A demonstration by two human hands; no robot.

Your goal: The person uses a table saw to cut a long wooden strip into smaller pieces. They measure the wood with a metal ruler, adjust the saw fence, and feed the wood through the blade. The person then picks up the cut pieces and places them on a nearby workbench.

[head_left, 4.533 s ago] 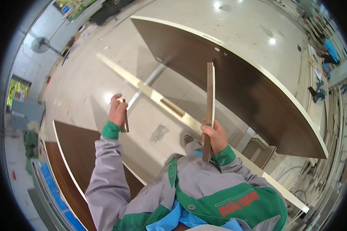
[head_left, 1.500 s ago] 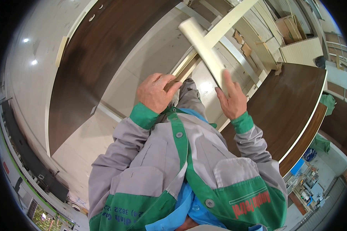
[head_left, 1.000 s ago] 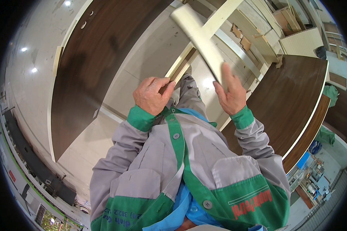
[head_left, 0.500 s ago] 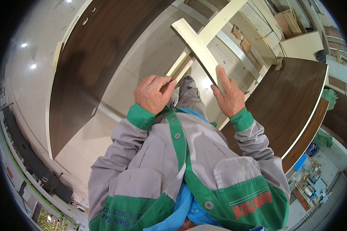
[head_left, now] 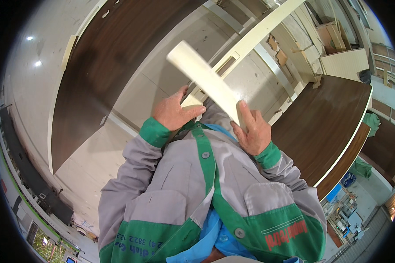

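Note:
Between the thumb and fingers of my right hand is the near end of a short cream-coloured strip, which slants away up to the left, slightly blurred. My left hand grips the near end of a long pale board, thumb on top. That board has slot-like cut-outs and runs off toward the far right. The short strip crosses above it and hides part of it; whether the two touch, I cannot tell.
A large dark brown panel with a pale edge lies at the left. More dark panels are stacked at the right. Behind them stand a pale ribbed box and a cardboard box. A long machine runs along the lower left.
My right hand has moved left and nearer with the short strip, which now shows its broad face. The long board has turned, so its slots show. My left hand's fingers have spread somewhat around it.

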